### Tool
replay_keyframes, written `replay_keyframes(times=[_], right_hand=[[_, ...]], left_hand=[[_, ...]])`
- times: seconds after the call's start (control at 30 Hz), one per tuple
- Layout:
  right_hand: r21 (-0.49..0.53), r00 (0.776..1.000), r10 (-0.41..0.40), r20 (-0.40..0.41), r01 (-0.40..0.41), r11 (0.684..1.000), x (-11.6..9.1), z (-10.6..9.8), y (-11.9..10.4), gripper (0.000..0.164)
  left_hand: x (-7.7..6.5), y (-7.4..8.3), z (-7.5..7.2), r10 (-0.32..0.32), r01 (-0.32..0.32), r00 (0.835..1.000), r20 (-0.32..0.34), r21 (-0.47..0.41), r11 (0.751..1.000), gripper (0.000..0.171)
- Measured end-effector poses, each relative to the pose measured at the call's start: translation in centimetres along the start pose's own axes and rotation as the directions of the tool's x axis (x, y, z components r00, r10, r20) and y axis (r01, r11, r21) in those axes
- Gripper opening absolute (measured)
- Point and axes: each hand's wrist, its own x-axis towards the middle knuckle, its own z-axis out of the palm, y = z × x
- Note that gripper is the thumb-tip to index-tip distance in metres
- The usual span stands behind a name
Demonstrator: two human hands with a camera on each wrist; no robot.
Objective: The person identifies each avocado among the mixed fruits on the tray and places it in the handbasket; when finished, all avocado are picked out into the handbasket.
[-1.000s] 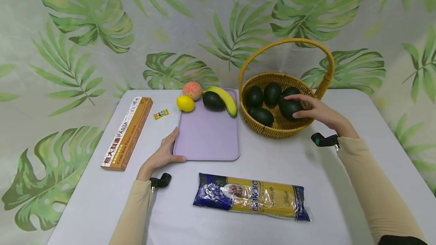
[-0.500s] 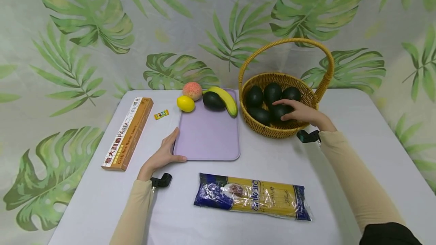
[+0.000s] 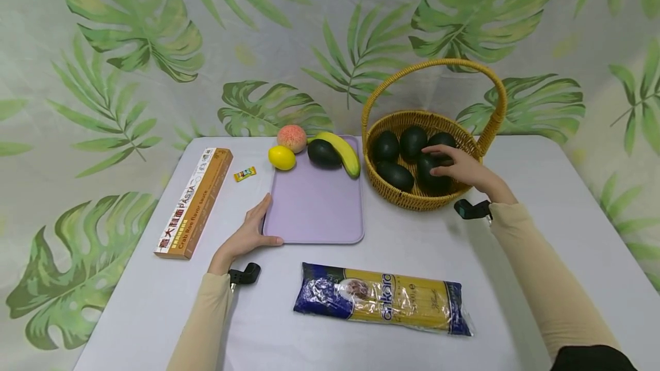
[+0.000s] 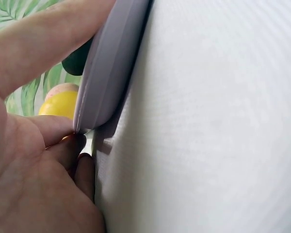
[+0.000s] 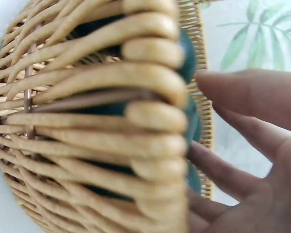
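In the head view my left hand (image 3: 247, 236) spans the near left corner of a lilac tray (image 3: 317, 205), its fingers along the side and thumb on the front rim. The left wrist view shows fingertips at the tray's edge (image 4: 99, 92). My right hand (image 3: 469, 169) reaches over the rim of a wicker basket (image 3: 415, 204), its thumb and fingers spread above a dark green avocado (image 3: 430, 179). Other avocados (image 3: 395, 176) lie around it. In the right wrist view the basket's woven wall (image 5: 87, 131) hides most of them.
On the tray's far end lie an avocado (image 3: 323, 154), a banana (image 3: 346, 156), a lemon (image 3: 282, 157) and a peach (image 3: 292, 138). A pasta box (image 3: 195, 205) and small candy packet (image 3: 244, 174) are to the left. A spaghetti bag (image 3: 384, 299) lies in front.
My right hand moved left within the basket with the front avocado, then drew back slightly right as its fingers spread. The avocado now sits slightly right of where it was half a second ago. My left hand stayed put.
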Motion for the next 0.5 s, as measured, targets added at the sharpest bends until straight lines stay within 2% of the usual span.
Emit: replay_keyframes(times=[0.17,0.3,0.4,0.5], right_hand=[[0.095,0.995,-0.024,-0.095,0.033,0.995,-0.8,-0.6,-0.7,0.051],[0.132,0.988,-0.057,-0.143,0.076,0.988,-0.8,-0.6,-1.8,0.047],[0.179,0.986,-0.089,-0.140,0.114,0.977,-0.7,-0.1,-2.7,0.047],[0.255,0.983,-0.145,-0.110,0.169,0.952,-0.3,0.7,-3.7,0.046]], left_hand=[[0.0,0.0,0.0,0.001,-0.001,1.000,-0.002,0.006,1.000,0.115],[-0.1,0.0,0.0,-0.002,0.003,1.000,-0.005,0.009,1.000,0.116],[-0.1,0.0,0.0,-0.003,0.003,1.000,-0.004,0.003,1.000,0.115],[-0.1,0.1,0.0,-0.003,0.003,1.000,-0.002,-0.003,1.000,0.115]])
